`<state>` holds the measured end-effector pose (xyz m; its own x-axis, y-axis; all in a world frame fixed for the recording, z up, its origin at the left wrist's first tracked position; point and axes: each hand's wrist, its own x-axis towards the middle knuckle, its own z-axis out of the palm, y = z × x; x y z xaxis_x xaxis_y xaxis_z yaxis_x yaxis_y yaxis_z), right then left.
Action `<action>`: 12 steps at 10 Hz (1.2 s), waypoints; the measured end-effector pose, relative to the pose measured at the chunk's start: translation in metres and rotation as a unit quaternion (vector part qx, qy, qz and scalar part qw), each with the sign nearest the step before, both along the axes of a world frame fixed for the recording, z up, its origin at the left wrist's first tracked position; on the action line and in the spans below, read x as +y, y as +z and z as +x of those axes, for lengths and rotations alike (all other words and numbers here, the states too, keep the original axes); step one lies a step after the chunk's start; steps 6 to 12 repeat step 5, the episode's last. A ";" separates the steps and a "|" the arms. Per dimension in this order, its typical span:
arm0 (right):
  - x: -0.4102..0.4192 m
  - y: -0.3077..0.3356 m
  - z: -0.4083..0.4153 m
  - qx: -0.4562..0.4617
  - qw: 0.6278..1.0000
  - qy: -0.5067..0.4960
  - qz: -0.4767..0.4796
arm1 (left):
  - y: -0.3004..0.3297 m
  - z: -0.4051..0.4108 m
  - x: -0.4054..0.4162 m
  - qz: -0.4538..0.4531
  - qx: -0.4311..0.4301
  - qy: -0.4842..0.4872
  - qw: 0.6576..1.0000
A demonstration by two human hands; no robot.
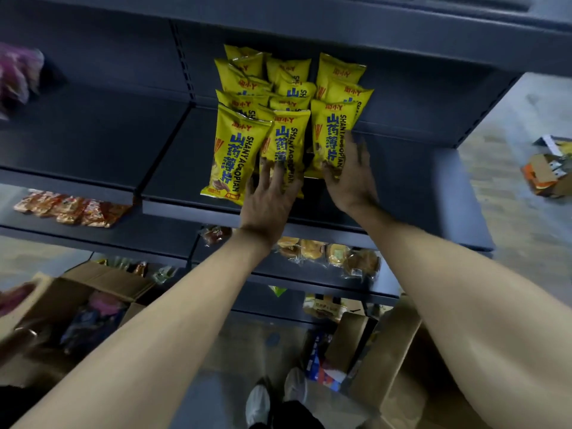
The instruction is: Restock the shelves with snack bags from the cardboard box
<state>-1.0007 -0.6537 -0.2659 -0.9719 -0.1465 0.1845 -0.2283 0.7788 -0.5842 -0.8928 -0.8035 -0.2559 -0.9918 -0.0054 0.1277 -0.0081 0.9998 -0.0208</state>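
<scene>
Bags (235, 150) stand upright, hands (268, 202) touching.

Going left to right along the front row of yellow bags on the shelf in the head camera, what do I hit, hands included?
Left front yellow bag → left hand, fingers on the middle front bag → right front bag → right hand, touching that bag → bare shelf.
</scene>
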 end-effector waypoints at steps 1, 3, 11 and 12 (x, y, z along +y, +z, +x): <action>0.008 0.013 0.024 -0.001 1.000 0.007 0.021 | 0.009 0.009 0.001 -0.010 -0.002 0.005 1.000; 0.026 0.042 0.074 -0.013 0.999 0.015 0.030 | 0.032 0.024 0.003 -0.064 0.004 -0.015 0.998; 0.061 0.064 0.116 -0.047 0.996 -0.002 0.074 | 0.053 0.049 0.016 -0.048 -0.009 -0.015 0.999; 0.061 0.064 0.116 -0.047 0.996 -0.002 0.074 | 0.053 0.049 0.016 -0.048 -0.009 -0.015 0.999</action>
